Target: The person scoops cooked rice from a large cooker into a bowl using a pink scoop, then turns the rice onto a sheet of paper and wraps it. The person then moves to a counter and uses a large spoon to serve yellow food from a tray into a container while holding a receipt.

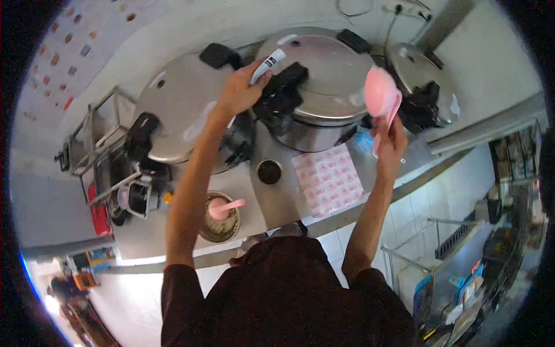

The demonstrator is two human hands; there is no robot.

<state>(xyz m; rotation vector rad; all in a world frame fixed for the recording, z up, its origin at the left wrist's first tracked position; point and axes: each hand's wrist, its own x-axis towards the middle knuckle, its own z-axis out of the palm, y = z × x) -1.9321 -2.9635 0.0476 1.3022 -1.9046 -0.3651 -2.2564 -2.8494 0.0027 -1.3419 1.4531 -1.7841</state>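
My left hand grips a white, slightly curved strip-like object with black markings; its exact kind is unclear. It is above the gap between two large pressure cookers, the left one and the middle one, both with their metal lids on. Off to the right, my right hand grips a pink plastic ladle by its handle, bowl end up, in front of the middle cooker's right side. Nearer my body, another pink ladle lies in a round bowl of pale, crumbly contents.
A pink-and-white printed sheet lies on the counter beside a small round container with dark contents. A smaller pressure cooker stands at the right. A metal rack is on the left. The counter's front edge runs before me.
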